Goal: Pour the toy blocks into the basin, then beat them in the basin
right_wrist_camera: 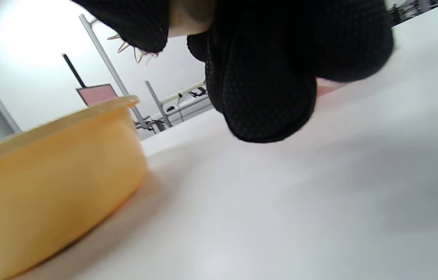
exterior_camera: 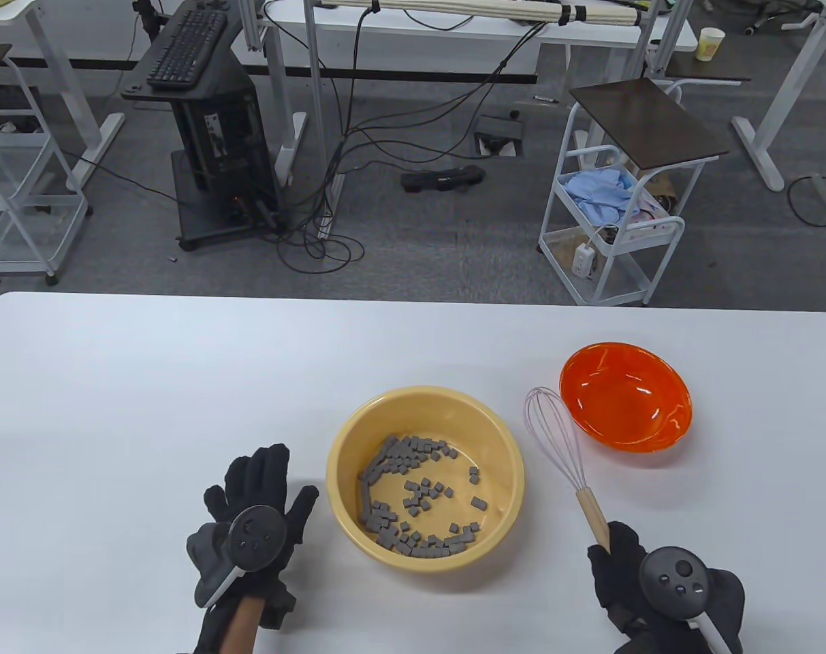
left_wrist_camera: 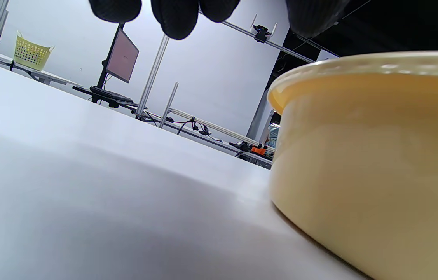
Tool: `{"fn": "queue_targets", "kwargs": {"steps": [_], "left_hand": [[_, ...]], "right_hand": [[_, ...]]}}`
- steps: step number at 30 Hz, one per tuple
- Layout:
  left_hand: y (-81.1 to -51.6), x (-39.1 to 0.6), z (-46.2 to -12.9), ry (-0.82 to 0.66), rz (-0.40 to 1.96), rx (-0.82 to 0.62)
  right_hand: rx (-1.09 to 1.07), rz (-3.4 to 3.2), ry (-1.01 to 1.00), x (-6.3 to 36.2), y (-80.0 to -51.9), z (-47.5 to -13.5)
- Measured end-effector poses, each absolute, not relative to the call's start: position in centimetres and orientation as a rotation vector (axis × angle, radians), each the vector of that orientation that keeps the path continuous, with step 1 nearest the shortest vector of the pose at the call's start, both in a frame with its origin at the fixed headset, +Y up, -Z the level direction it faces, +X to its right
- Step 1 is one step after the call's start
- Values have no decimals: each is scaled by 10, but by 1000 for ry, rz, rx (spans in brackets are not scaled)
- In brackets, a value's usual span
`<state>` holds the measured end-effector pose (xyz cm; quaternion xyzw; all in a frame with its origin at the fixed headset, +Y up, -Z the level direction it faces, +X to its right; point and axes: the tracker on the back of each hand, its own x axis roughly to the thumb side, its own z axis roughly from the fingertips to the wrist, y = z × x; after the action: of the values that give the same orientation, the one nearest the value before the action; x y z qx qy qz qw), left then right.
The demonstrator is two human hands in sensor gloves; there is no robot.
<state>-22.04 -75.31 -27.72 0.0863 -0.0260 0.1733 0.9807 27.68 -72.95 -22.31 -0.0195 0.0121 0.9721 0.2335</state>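
The right grip [exterior_camera: 647,579] is curled round the wooden handle of the whisk [exterior_camera: 568,458], whose wire head lies between the yellow basin [exterior_camera: 358,426] and the orange bowl [exterior_camera: 678,409]; the left grip [exterior_camera: 252,518] rests flat and relaxed on the tabletop [exterior_camera: 147,381] just beside the basin, holding nothing. The grey toy blocks [exterior_camera: 413,494] already lie in the basin, so beating looks like the remaining step. With the basin unheld, a hard stir could slide or tip it, and the light blocks could jump over the rim. The hold sits low on the handle, so the whisk may wobble, or clip the orange bowl on lifting.
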Motion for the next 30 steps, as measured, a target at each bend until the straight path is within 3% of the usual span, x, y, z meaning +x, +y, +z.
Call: {"fn": "queue_targets", "kwargs": {"steps": [6, 12, 15, 18, 30], "left_hand": [[-755, -220, -277, -50, 324, 170], [-755, -220, -277, -47, 310, 164], [-754, -221, -277, -44, 306, 169], [-754, -222, -277, -44, 316, 168], [-753, -224, -277, -34, 315, 166]], "right_hand": [[-171, 2820, 189, 281, -749, -230], [-329, 2965, 262, 281, -762, -243], [-411, 3059, 185, 281, -765, -246], [-481, 3117, 279, 283, -769, -249], [-500, 3027, 416, 289, -773, -247]]}}
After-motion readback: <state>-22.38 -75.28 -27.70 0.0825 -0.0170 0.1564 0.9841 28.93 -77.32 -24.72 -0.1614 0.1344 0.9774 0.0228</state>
